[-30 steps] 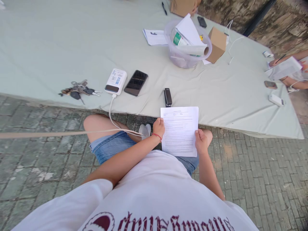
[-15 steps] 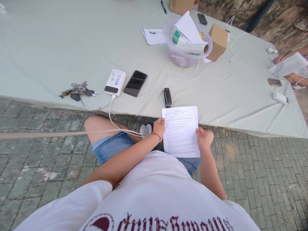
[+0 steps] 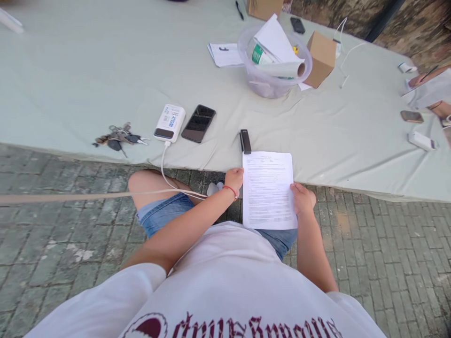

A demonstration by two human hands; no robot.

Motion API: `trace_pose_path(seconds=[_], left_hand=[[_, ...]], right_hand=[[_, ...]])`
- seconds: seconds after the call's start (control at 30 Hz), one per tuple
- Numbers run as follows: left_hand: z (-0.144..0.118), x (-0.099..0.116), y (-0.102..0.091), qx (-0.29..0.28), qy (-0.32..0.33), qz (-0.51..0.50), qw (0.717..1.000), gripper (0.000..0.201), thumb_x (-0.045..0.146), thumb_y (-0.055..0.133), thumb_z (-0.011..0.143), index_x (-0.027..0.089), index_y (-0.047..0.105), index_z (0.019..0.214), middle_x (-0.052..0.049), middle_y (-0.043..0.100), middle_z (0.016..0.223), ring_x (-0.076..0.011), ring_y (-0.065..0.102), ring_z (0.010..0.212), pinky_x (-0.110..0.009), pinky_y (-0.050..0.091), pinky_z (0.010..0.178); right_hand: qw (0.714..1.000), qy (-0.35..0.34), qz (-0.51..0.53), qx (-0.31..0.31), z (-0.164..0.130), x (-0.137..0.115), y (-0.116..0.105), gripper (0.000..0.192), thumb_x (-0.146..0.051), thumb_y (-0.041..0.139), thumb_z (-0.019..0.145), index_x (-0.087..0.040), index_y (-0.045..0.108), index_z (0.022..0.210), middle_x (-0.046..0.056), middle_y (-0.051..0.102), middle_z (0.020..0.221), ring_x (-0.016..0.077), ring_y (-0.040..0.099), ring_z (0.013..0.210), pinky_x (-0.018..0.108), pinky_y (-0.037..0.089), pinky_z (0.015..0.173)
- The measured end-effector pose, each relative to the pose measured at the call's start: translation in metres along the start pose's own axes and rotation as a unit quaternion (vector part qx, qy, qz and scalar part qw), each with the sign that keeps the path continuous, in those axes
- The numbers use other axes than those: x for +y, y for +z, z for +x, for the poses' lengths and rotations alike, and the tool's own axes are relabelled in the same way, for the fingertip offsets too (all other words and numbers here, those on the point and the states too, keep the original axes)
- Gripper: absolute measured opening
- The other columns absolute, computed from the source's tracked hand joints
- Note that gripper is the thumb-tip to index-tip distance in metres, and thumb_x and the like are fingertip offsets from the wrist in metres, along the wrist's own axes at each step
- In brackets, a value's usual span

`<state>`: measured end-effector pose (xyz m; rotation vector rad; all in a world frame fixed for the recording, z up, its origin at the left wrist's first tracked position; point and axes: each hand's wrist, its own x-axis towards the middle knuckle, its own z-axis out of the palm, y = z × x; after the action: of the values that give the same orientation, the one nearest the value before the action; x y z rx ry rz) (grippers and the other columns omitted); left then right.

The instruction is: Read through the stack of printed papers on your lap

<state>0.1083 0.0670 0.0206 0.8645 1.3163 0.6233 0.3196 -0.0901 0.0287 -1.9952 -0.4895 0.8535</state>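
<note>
Printed sheets of paper (image 3: 269, 192) are held over my lap, their top end reaching past the table edge. My left hand (image 3: 234, 182), with a red string on the wrist, grips the left edge of the paper. My right hand (image 3: 303, 198) pinches its right edge, thumb on top. A black stapler (image 3: 245, 142) lies on the table just beyond the paper's upper left corner, its near end right at the paper. Whether the two touch I cannot tell.
On the cloth-covered table (image 3: 105, 84) lie keys (image 3: 120, 138), a white power bank (image 3: 169, 123) with a cable, and a black phone (image 3: 198, 123). Farther back stand a clear plastic basin (image 3: 271, 87) and a cardboard box (image 3: 320, 58). Another person's hands (image 3: 440, 109) hold paper at far right.
The paper and both my hands have shifted slightly right, and the paper's top end has moved a little forward to the stapler. The other person's hands appear farther right.
</note>
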Motion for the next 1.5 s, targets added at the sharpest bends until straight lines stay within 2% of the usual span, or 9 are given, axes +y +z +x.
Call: trace_pose_path(seconds=[0.13,0.23,0.33,0.57,0.7,0.87,1.07,1.27,1.5], left_hand=[[0.002,0.018,0.002,-0.019,-0.006,-0.005,1.000,0.021,0.019,0.059,0.081,0.018,0.054,0.060,0.003,0.048,0.055,-0.0100,0.043,0.052,-0.025,0.037,0.054],[0.007,0.030,0.003,-0.013,0.012,-0.007,1.000,0.018,0.019,0.059,0.081,0.017,0.059,0.063,0.002,0.053,0.058,-0.0109,0.048,0.054,-0.025,0.040,0.056],[0.011,0.035,0.002,-0.008,0.000,-0.013,1.000,0.018,0.018,0.057,0.083,0.016,0.061,0.066,0.000,0.058,0.061,-0.0118,0.053,0.057,-0.025,0.044,0.058],[0.011,0.027,-0.004,0.019,0.006,0.010,1.000,0.020,0.020,0.064,0.082,0.015,0.062,0.062,0.004,0.051,0.053,-0.0094,0.045,0.053,-0.023,0.040,0.055],[0.013,0.025,-0.006,0.016,-0.015,-0.020,1.000,0.010,0.019,0.072,0.076,0.014,0.067,0.070,0.001,0.059,0.059,-0.0112,0.054,0.059,-0.025,0.047,0.060],[0.016,0.023,-0.007,0.001,-0.036,-0.055,0.998,0.014,0.022,0.080,0.072,0.015,0.067,0.072,-0.001,0.065,0.064,-0.0135,0.061,0.063,-0.027,0.053,0.066],[0.014,0.026,-0.005,-0.015,-0.073,-0.067,0.995,0.013,0.016,0.079,0.071,0.015,0.066,0.070,-0.003,0.067,0.066,-0.0148,0.065,0.064,-0.028,0.054,0.065],[0.009,0.026,-0.003,-0.025,-0.090,-0.042,0.995,0.009,0.012,0.070,0.076,0.014,0.065,0.068,-0.001,0.064,0.062,-0.0118,0.060,0.059,-0.025,0.049,0.060],[-0.003,0.007,-0.006,-0.046,-0.051,0.004,0.998,0.028,0.021,0.067,0.078,0.018,0.051,0.055,0.005,0.047,0.051,-0.0088,0.043,0.050,-0.022,0.033,0.050]], right_hand=[[0.998,0.002,-0.041,0.042,-0.002,-0.005,-0.004,0.027,-0.047,0.064,0.077,-0.023,0.075,0.086,0.006,0.077,0.087,0.0244,0.070,0.092,0.031,0.054,0.080],[0.998,-0.001,-0.054,0.023,-0.003,-0.004,-0.006,0.032,-0.049,0.062,0.078,-0.022,0.074,0.090,0.004,0.076,0.086,0.0228,0.069,0.089,0.029,0.052,0.078],[0.998,-0.009,-0.057,0.007,-0.003,0.001,-0.008,0.035,-0.052,0.060,0.080,-0.022,0.073,0.092,0.002,0.074,0.084,0.0211,0.066,0.084,0.029,0.051,0.076],[0.997,-0.034,-0.073,0.005,-0.010,-0.004,-0.008,0.036,-0.053,0.058,0.082,-0.021,0.073,0.090,0.002,0.073,0.083,0.0202,0.063,0.081,0.029,0.050,0.074],[0.996,-0.034,-0.083,0.014,-0.011,-0.007,-0.008,0.036,-0.052,0.058,0.081,-0.021,0.074,0.091,0.003,0.074,0.085,0.0209,0.064,0.083,0.029,0.050,0.074],[0.999,-0.014,-0.041,-0.001,-0.007,0.002,-0.005,0.041,-0.055,0.060,0.078,-0.020,0.074,0.094,0.003,0.075,0.089,0.0207,0.065,0.084,0.029,0.051,0.076],[0.997,0.019,-0.054,0.047,-0.006,0.001,-0.004,0.033,-0.047,0.065,0.073,-0.020,0.078,0.086,0.007,0.078,0.087,0.0235,0.069,0.084,0.029,0.053,0.072],[0.998,0.024,-0.047,0.042,-0.006,0.002,-0.003,0.031,-0.048,0.065,0.073,-0.022,0.077,0.085,0.005,0.078,0.090,0.0228,0.070,0.087,0.028,0.054,0.073],[0.998,0.028,-0.025,0.047,-0.007,0.004,0.005,0.027,-0.045,0.064,0.071,-0.022,0.075,0.080,0.005,0.077,0.087,0.0224,0.068,0.087,0.028,0.053,0.074]])
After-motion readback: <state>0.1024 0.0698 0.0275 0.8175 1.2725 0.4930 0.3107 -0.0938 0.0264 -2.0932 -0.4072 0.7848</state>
